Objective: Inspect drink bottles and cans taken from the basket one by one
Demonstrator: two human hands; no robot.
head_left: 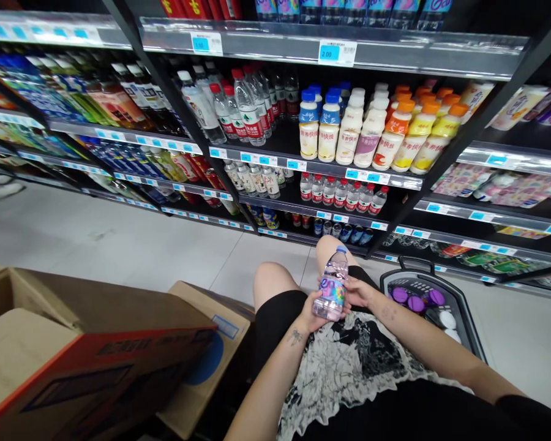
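A clear plastic water bottle (333, 283) with a blue cap and a colourful label is held tilted above my lap. My left hand (313, 312) grips its lower left side, fingers partly behind it. On the other side, my right hand (357, 292) is wrapped around the bottle's right edge, with some fingers hidden by it. Beyond my knees, the shelf (266, 160) carries rows of drinks. Milk drink bottles (329, 131) with blue, white, orange and yellow tops stand there, beside red-capped water bottles (247, 107).
An open cardboard box (151, 306) stands close on my left, another carton (220, 306) beside it. To my right on the floor is a dark basket (468, 324) holding purple-capped and white-capped items. Pale floor tiles (165, 242) run along the shelves.
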